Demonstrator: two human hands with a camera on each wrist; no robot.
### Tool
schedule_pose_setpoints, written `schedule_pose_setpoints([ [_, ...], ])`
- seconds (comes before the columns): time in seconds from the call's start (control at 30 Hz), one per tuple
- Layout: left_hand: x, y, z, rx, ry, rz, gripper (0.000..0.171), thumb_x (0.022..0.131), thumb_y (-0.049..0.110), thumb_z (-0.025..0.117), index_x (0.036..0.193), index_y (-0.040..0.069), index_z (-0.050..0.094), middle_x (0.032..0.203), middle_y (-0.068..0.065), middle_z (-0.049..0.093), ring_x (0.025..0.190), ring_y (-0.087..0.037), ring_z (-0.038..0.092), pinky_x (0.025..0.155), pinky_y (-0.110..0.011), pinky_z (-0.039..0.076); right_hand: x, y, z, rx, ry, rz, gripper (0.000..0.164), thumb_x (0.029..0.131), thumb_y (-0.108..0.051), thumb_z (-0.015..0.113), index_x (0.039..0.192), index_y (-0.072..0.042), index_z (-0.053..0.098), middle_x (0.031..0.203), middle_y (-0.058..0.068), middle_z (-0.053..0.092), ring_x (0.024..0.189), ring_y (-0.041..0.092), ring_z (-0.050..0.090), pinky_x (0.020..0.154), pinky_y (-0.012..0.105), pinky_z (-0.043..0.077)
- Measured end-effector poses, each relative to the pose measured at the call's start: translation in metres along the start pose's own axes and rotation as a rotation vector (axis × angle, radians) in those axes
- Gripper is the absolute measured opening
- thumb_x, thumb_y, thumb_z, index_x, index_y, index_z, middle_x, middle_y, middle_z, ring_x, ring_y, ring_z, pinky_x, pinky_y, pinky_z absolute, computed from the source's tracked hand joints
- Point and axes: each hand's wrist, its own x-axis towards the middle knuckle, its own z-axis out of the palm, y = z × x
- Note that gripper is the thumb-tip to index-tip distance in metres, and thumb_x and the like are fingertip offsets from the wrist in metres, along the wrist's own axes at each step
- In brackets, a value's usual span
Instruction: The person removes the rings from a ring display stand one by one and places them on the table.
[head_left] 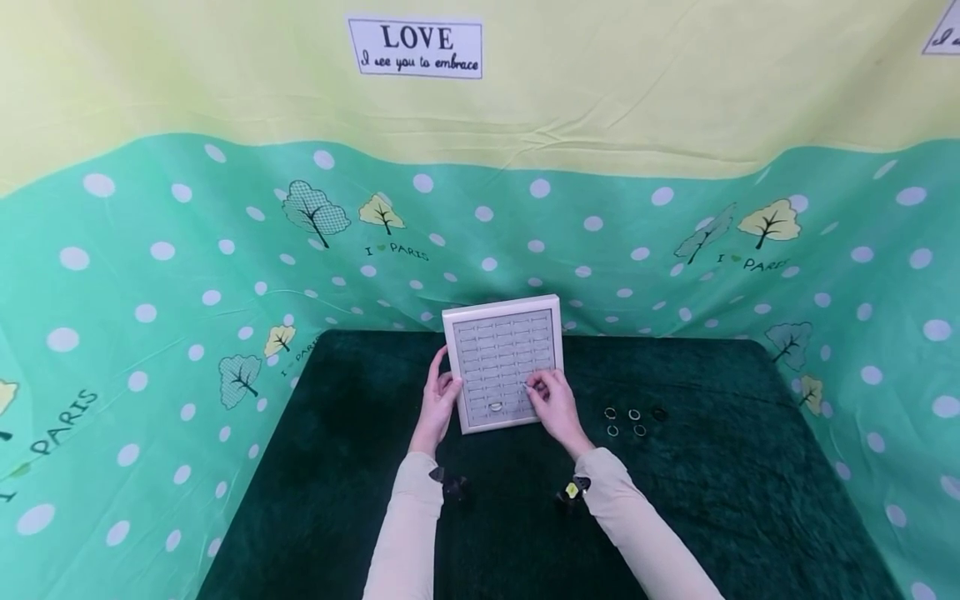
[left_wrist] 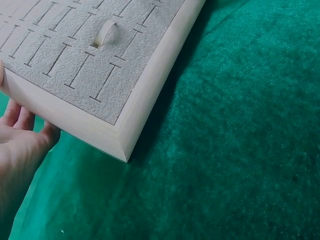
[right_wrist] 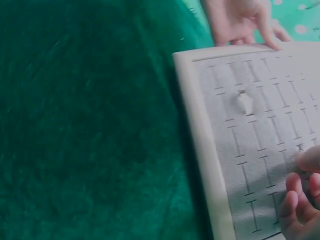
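A ring display tray [head_left: 504, 314] with a pale frame and a grey slotted pad is held tilted up towards me. My left hand [head_left: 437, 404] grips its left edge, thumb at the front and fingers behind. One ring [left_wrist: 106, 33] sits in a slot near the tray's lower edge, its band standing out of the pad. My right hand [head_left: 555, 406] is at the lower right of the pad and pinches a small ring, mostly hidden by the fingertips, against a slot. In the right wrist view its curled fingers [right_wrist: 292, 202] lie close over the pad.
Several loose rings lie on the dark green cloth right of the tray, among them a silver ring [head_left: 634, 415] and a black ring [head_left: 659, 412]. The velvety cloth [head_left: 337, 500] covers the table. A patterned green and yellow curtain [head_left: 487, 217] stands behind and at both sides.
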Motion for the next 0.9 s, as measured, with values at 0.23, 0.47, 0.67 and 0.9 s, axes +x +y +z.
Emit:
schedule_pose_setpoints([
  [0.23,0.0,-0.001,0.0,0.009,0.004,-0.004,0.068,0.098,-0.004,0.048,0.154,0.02,0.019,0.127,-0.025,0.053,0.111,-0.029,0.056,0.104,-0.052,0.033,-0.003,-0.003,-0.01,0.075,-0.082,0.01,0.013,0.085,0.005,0.065,0.084,-0.006,0.058,0.094,0.01,0.048,0.078,0.022,0.053,0.072,0.034,0.045],
  [0.47,-0.001,0.0,0.001,0.016,-0.01,0.002,0.068,0.099,-0.002,0.047,0.155,0.015,0.014,0.128,-0.026,0.051,0.114,-0.031,0.054,0.104,-0.054,0.031,-0.008,-0.003,-0.016,0.062,-0.119,0.045,0.006,0.087,0.0,0.064,0.088,-0.004,0.059,0.099,0.011,0.049,0.081,0.021,0.054,0.074,0.035,0.045],
  [0.67,-0.002,-0.001,0.001,0.008,-0.011,0.005,0.068,0.099,-0.003,0.047,0.155,0.017,0.016,0.128,-0.026,0.051,0.112,-0.029,0.055,0.104,-0.053,0.032,-0.013,-0.004,-0.021,0.056,-0.095,0.097,0.008,0.087,-0.001,0.065,0.089,-0.006,0.06,0.1,0.01,0.052,0.083,0.022,0.057,0.075,0.037,0.048],
  [0.9,-0.001,-0.002,-0.001,0.007,-0.012,0.007,0.068,0.099,-0.002,0.047,0.155,0.016,0.015,0.128,-0.026,0.051,0.113,-0.029,0.055,0.104,-0.054,0.032,-0.02,0.004,-0.031,0.066,-0.054,0.155,0.008,0.086,-0.001,0.064,0.091,-0.007,0.06,0.104,0.01,0.053,0.084,0.023,0.059,0.073,0.036,0.049],
])
